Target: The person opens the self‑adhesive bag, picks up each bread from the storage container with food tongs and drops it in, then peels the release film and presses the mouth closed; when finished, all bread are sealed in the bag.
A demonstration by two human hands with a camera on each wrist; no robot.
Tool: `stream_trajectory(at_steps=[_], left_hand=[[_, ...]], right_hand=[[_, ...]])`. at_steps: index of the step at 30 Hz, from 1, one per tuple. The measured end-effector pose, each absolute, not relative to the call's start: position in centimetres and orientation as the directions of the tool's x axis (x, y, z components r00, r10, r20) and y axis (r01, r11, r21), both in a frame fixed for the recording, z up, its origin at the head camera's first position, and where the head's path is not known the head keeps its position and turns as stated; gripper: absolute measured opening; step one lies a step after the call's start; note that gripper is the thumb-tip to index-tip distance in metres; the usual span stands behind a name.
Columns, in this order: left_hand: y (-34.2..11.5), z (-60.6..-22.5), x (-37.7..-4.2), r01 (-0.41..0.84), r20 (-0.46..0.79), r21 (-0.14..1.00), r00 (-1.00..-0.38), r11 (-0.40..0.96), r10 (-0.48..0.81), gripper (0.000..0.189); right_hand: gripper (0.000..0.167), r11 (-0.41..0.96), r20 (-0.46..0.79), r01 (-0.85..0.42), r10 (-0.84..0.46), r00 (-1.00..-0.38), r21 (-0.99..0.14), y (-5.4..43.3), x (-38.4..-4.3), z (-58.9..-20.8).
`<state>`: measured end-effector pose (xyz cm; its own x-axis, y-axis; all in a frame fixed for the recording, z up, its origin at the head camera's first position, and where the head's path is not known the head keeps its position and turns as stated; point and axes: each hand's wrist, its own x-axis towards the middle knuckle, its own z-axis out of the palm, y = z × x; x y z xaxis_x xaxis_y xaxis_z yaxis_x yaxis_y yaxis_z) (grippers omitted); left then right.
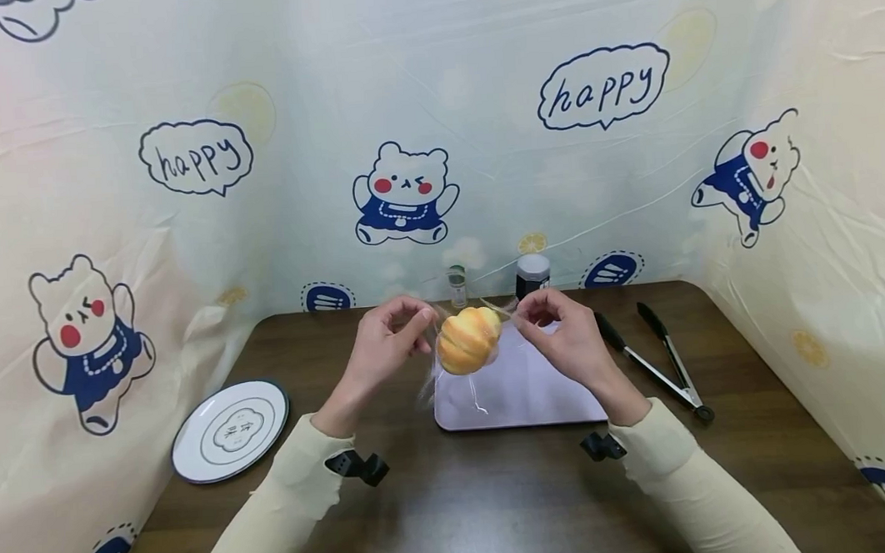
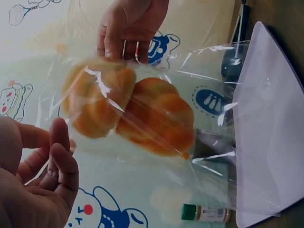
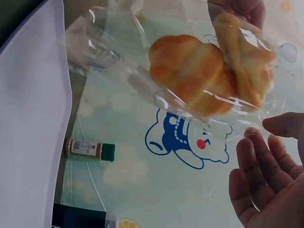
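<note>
Clear bag [image 2: 213,142] with bread [image 1: 467,342] aloft above lilac tray [image 1: 524,399] — left hand [image 1: 391,339] and right hand [image 1: 563,337] each pinching its upper edge; probably light, slippery, bread squashable — best held by edges.

the left wrist view's edge cuts off the left hand [image 2: 40,187].

You have a clear, glossy plastic bag [image 2: 115,105] at mid-frame, a softly shining wood-look table [image 1: 462,501] lower centre, and smooth metal-armed tongs [image 1: 652,371] at right.
</note>
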<state>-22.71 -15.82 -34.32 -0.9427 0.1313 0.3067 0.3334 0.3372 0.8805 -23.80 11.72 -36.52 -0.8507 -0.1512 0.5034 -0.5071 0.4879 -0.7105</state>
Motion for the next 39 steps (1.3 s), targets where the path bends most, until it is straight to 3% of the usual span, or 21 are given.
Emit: stream_trajectory(at_steps=[20, 27, 33, 39], left_hand=[[-15.1, -34.0, -22.1, 0.374, 0.350, 0.879, -0.927, 0.294, 0.135, 0.023], [-15.1, -33.8, -21.9, 0.374, 0.349, 0.873, -0.927, 0.314, 0.134, 0.023], [-15.8, -33.7, -22.0, 0.387, 0.390, 0.810, -0.917, 0.440, 0.088, 0.019], [-16.5, -33.8, -22.3, 0.376, 0.432, 0.769, -0.902, 0.517, 0.013, 0.018]], right_hand=[[0.017, 0.335, 0.334, -0.444, -0.338, -0.880, -0.831, 12.2, -24.0, -36.8], [0.021, 0.375, 0.325, -0.430, -0.313, -0.893, -0.821, 12.0, -24.3, -37.0], [0.019, 0.412, 0.376, -0.433, -0.215, -0.901, -0.802, 12.4, -24.5, -36.7], [0.026, 0.360, 0.387, -0.404, -0.123, -0.914, -0.841, 13.1, -24.8, -36.3]])
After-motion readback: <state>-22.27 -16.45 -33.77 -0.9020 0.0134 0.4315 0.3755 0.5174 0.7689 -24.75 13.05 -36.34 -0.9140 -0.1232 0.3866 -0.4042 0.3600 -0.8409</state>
